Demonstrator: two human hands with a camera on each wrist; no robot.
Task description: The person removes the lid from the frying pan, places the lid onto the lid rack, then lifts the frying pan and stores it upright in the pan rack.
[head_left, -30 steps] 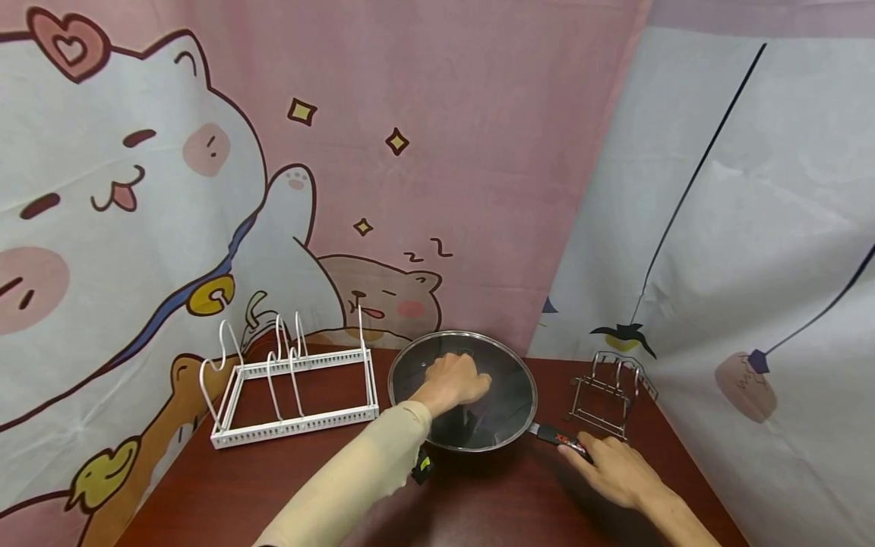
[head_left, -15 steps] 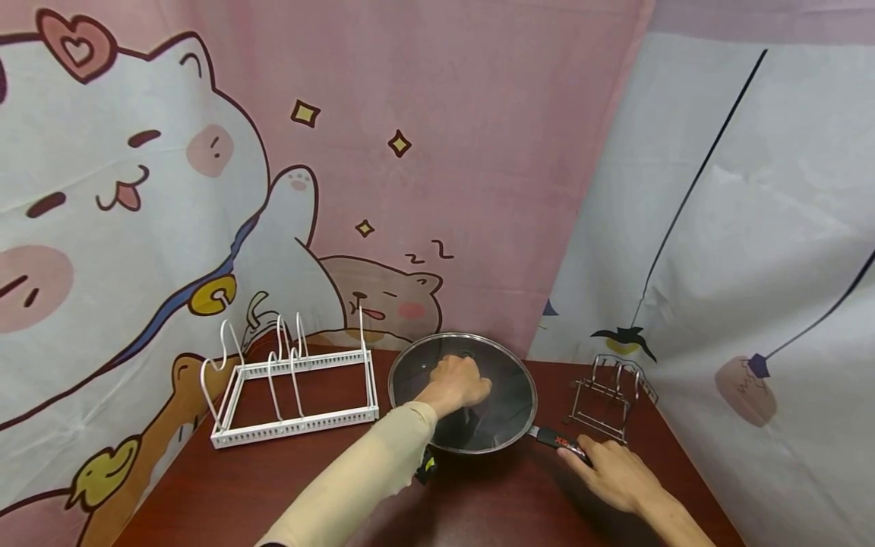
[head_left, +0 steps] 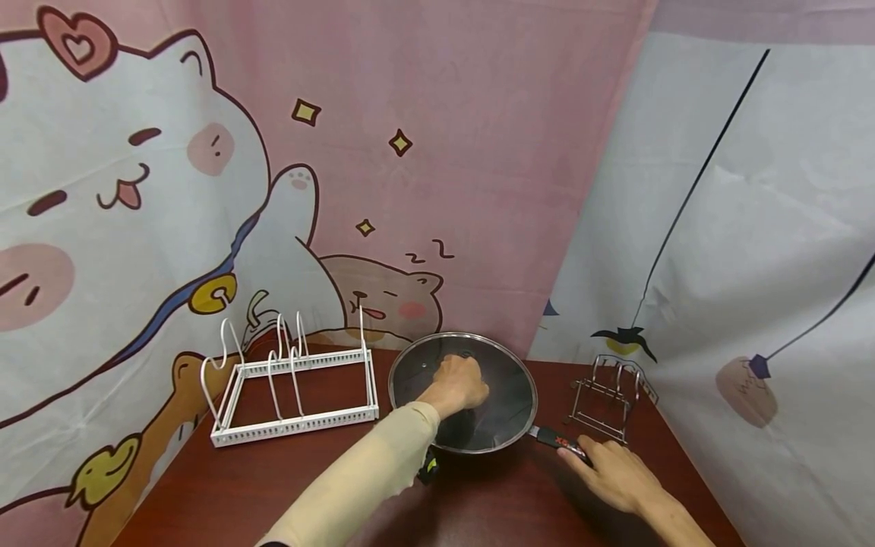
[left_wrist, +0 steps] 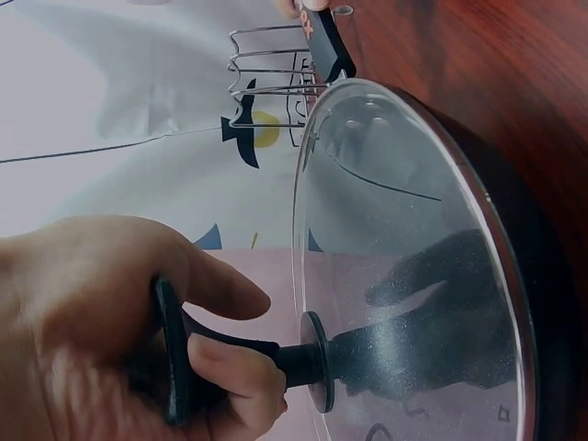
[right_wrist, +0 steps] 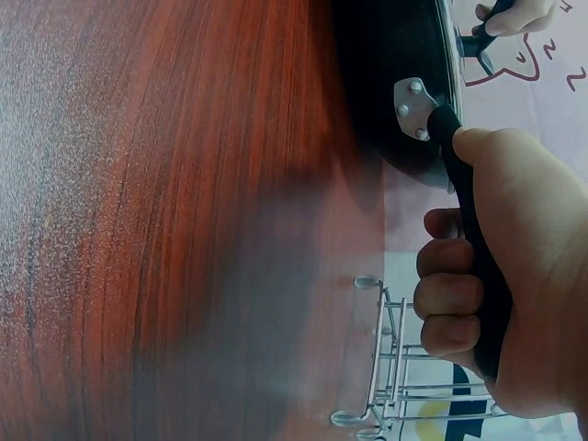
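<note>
Left grip (head_left: 459, 385) was grasping the knob (left_wrist: 318, 363) of the lid (head_left: 507, 395), thumb tucked slightly closer than half a second earlier. Right grip (head_left: 613, 472) was clenched round the handle (head_left: 555, 440) of the pan (right_wrist: 393, 55), unchanged. Lid lay on pan; pan stood unmoved on the surface (head_left: 506, 505), between white rack (head_left: 294, 427) and wire rack (head_left: 603, 389).

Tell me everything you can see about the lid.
The lid is round and see-through, apparently glass, with a shiny, metal-looking rim and a black knob above a round collar. It lies roughly level on the black pan, covering it, between the white rack and the wire rack. The left hand grips the knob.
</note>
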